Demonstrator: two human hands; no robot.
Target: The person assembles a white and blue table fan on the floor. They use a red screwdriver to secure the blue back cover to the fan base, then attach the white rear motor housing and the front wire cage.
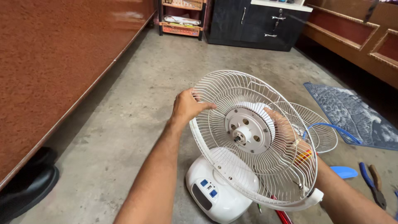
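A white table fan stands on the concrete floor, its base with blue buttons facing me. The rear wire guard is mounted round the motor hub, and no blades are on the shaft. My left hand grips the guard's upper left rim. My right hand is behind the wires on the right side, at the back of the motor, partly hidden by the grille; what it holds cannot be made out. A second wire guard lies on the floor just behind.
A blue fan blade and pliers with blue handles lie on the floor at right. A grey patterned mat is further right. A brown wall runs along the left, with a dark cabinet and an orange rack at the far end.
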